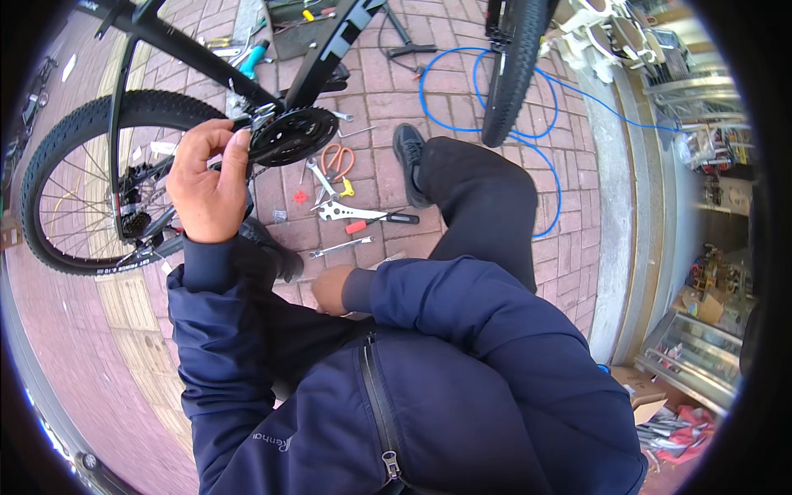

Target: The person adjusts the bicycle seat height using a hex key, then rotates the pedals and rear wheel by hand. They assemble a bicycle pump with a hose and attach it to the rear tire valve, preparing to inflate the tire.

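My left hand (206, 181) pinches the bike's black chainring (293, 134); right hand (332, 290) half hidden near my jacket, grip can't tell. Red brick pavement (462, 99), wrenches (363, 216) scattered, blue hose (495, 91) far right.

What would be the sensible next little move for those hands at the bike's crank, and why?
Probably bring the right hand forward to pick a wrench off the paving. The left hand already rests at the black chainring, seemingly steadying it, while the right hand lies low near the lap, apparently holding nothing, with loose tools just ahead.
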Demonstrator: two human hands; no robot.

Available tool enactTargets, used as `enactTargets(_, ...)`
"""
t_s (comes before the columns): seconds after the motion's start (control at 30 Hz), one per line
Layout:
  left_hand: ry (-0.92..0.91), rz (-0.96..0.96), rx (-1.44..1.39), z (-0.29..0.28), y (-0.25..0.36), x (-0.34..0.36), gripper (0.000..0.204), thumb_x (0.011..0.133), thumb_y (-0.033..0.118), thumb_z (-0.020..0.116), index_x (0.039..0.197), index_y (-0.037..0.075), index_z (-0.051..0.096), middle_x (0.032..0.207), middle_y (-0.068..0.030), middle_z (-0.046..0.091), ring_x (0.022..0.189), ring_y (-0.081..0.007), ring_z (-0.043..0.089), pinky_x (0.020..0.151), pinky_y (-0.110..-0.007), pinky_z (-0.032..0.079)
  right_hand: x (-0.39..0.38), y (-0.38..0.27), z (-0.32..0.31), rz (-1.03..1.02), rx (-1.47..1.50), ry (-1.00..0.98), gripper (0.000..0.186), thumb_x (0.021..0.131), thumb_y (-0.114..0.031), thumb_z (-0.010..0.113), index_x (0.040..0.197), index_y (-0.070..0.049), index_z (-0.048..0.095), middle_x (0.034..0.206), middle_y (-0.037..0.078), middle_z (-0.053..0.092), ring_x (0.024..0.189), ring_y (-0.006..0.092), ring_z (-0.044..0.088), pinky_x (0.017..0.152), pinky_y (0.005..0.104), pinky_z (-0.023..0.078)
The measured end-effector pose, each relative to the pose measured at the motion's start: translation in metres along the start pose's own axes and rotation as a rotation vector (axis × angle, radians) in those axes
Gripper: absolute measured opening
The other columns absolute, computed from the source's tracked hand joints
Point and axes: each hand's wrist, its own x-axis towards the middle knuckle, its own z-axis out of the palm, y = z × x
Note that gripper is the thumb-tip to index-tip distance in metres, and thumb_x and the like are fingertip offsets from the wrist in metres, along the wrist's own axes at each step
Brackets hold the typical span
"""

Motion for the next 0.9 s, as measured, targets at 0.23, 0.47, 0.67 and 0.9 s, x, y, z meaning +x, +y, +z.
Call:
enactTargets(0.23,-0.065,0.114,-0.149,0.023,0.004,-0.011,0.011,0.095,0.007,0.072,0.09,0.0,0.065,0.104,-0.0134,0.073,0.091,-0.0202,0.069,0.084,-0.031,0.053,-0.227,0.043,-0.128,-0.2,0.083,1.223,0.031,0.095,-0.026,0.071,0.114,-0.002,0.067,0.085,0.014,0.071,0.073,0.023,0.068,0.069,0.0326,0.054)
enactTargets(0.47,-0.102,0.131,-0.194,0.034,0.014,-0.015,0.011,0.096,0.006,0.071,0.09,0.001,0.064,0.106,-0.0156,0.072,0.095,-0.0209,0.068,0.088,-0.032,0.051,-0.297,0.266,-0.009,0.785,0.424,1.252,0.033,0.098,-0.034,0.062,0.084,-0.004,0.071,0.067,0.013,0.068,0.064,0.0278,0.068,0.062,0.0418,0.051)
enactTargets(0.67,-0.158,0.071,-0.127,0.05,0.016,-0.008,0.011,0.093,0.005,0.074,0.089,0.001,0.064,0.104,-0.0163,0.072,0.091,-0.0243,0.069,0.085,-0.033,0.052,-0.16,0.388,0.156,0.745,-0.009,0.418,0.018,0.089,-0.022,0.063,0.09,-0.008,0.074,0.09,0.017,0.074,0.092,0.0325,0.073,0.081,0.0467,0.058)
enactTargets(0.9,-0.33,0.014,-0.052,0.066,0.019,-0.001,0.01,0.087,0.001,0.074,0.089,0.001,0.064,0.103,-0.0188,0.072,0.088,-0.0291,0.07,0.081,-0.034,0.054,-0.073,0.403,0.145,1.297,0.511,0.651,0.047,0.087,-0.02,0.068,0.128,0.001,0.058,0.132,0.025,0.06,0.121,0.0429,0.061,0.102,0.0468,0.052)
